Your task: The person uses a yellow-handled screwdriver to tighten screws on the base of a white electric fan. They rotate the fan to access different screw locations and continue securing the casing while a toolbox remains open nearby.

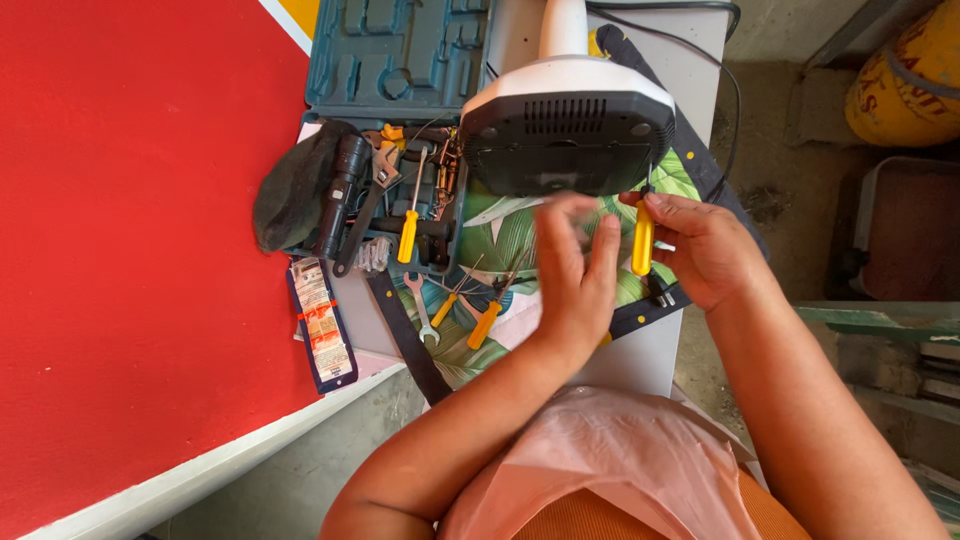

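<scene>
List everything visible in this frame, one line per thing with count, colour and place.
appliance: 1, white body with dark grey underside, lying on the leaf-print mat
yellow-handled screwdriver: 1, in the right hand, tip at the appliance base
tool case: 1, teal, open, left of the appliance
torch: 1, black, in the case
screwdriver in case: 1, yellow handle
loose screwdrivers: 2, orange handles, on the mat
spanner: 1, silver, on the mat
dark cloth: 1, at the case's left edge
flat packet: 1, blue and white, by the red surface
leaf-print mat: 1, green
yellow drum: 1, top right
left hand: open, blurred, over the mat
right hand: gripping the screwdriver
</scene>
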